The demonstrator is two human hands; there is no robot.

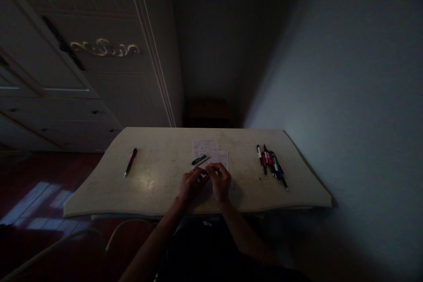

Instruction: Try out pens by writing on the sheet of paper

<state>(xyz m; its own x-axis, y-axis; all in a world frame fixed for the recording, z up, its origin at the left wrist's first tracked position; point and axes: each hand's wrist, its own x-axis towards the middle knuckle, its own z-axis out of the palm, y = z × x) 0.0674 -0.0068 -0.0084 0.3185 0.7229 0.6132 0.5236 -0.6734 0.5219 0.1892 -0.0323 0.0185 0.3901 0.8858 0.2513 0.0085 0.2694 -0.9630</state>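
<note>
My left hand [192,183] and my right hand [219,180] meet near the middle of a pale table [158,189], fingers curled together over a small item too dim to name. Just beyond the fingertips lie a teal pen part [198,159], a thin stick-like refill [202,162] and two scribbled paper sheets [211,152]. A purple pen [131,161] lies alone on the table's left side. Several pens [272,165] lie bunched on the right side.
A white wardrobe [86,66] with a gold ornament stands at the back left. A bluish wall [346,97] runs along the table's right edge. A dark small cabinet [209,112] sits behind the table. A chair frame [99,238] shows at the lower left.
</note>
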